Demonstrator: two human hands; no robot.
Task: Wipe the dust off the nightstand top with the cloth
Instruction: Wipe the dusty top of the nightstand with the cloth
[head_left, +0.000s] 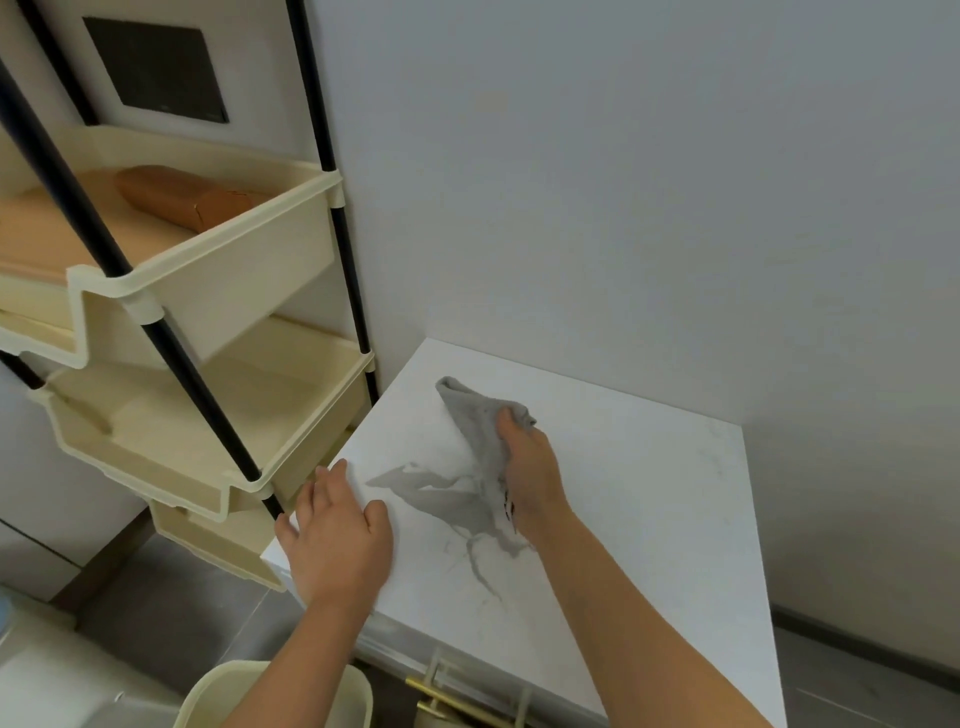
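Observation:
The nightstand top (639, 499) is white marble with grey veins, set against the wall. A grey cloth (475, 415) lies bunched on its middle. My right hand (530, 467) presses down on the cloth and grips it, fingers curled into the fabric. My left hand (337, 535) rests flat on the top's left edge, fingers spread, holding nothing.
A cream tiered shelf rack (208, 291) with black poles stands close to the nightstand's left side; a brown packet (176, 195) lies in its upper tray. A cream bin (280, 691) sits below near my left arm. Gold drawer handle (447, 696) at the front.

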